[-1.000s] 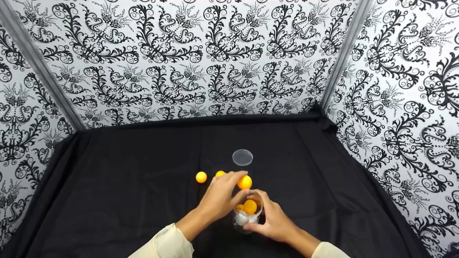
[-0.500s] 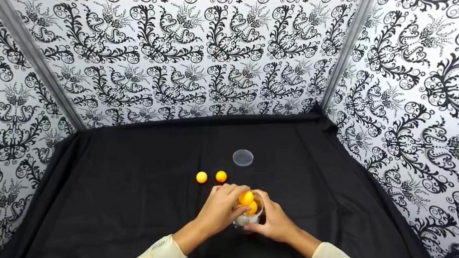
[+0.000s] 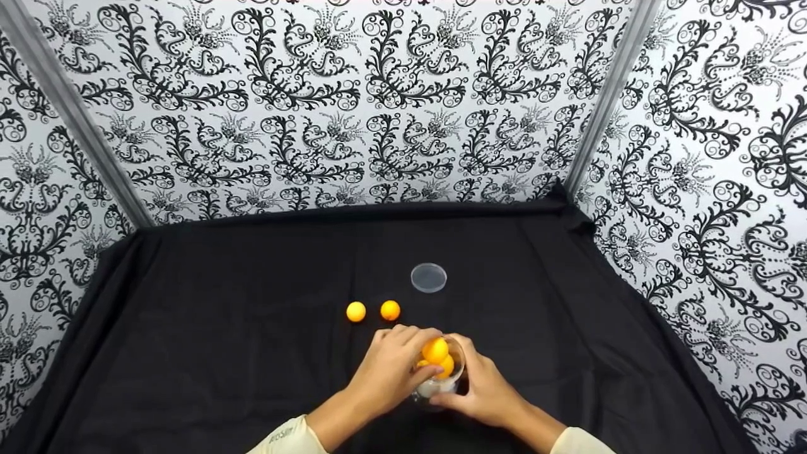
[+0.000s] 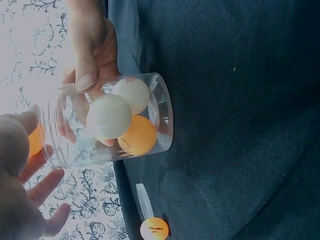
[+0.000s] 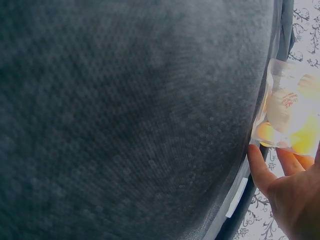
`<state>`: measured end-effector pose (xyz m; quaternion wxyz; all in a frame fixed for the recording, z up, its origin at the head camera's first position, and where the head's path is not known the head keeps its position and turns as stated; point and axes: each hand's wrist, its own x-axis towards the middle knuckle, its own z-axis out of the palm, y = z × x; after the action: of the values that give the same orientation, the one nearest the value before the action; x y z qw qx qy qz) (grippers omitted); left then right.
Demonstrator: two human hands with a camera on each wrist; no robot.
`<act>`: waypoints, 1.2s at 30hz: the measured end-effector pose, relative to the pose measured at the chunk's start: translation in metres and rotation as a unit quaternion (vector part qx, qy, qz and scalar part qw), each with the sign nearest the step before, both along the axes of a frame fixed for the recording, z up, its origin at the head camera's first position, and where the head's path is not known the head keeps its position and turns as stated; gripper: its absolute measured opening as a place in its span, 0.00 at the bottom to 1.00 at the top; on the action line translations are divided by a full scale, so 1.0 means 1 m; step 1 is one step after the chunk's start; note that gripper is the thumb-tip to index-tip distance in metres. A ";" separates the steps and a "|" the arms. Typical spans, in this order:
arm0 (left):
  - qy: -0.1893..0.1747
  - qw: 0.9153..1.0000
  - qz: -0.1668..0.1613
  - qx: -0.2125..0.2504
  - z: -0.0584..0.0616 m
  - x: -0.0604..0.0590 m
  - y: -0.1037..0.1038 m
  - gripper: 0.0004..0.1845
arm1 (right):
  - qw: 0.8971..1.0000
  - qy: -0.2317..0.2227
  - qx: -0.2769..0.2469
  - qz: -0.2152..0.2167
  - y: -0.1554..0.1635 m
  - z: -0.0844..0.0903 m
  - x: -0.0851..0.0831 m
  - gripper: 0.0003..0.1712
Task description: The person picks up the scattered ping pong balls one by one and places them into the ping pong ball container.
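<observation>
A clear plastic jar [image 3: 439, 384] stands on the black cloth [image 3: 252, 353] near the front; it holds white and orange balls [image 4: 122, 120]. My left hand [image 3: 394, 366] pinches an orange ball [image 3: 435, 350] right at the jar's mouth. My right hand [image 3: 485, 388] grips the jar's side [image 4: 107, 120], thumb on its wall; in the right wrist view the jar [image 5: 290, 117] sits just above my fingers. Two more orange balls [image 3: 356, 311] [image 3: 390, 309] lie on the cloth just beyond my left hand.
The jar's clear round lid [image 3: 429, 278] lies flat on the cloth behind the jar. Patterned black-and-white walls [image 3: 353, 101] close in the back and both sides.
My left hand has brought the orange ball down from above the jar to its mouth. The second loose ball on the cloth has come into full view. The right hand has stayed put.
</observation>
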<state>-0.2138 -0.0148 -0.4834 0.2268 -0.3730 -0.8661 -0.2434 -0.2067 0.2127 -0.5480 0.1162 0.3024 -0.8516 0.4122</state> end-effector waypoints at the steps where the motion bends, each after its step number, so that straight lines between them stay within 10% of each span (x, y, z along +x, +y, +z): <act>1: 0.001 1.000 0.001 -0.001 0.000 0.000 0.000 0.26 | 1.000 0.001 0.001 -0.001 0.000 0.000 0.000 0.53; 36: -0.029 1.000 0.010 -0.002 0.001 0.001 0.001 0.26 | 1.000 0.021 -0.002 0.001 0.000 -0.002 -0.002 0.53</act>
<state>-0.2130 -0.0143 -0.4826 0.2034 -0.3576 -0.8766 -0.2496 -0.2088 0.2125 -0.5498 0.1343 0.3110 -0.8478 0.4081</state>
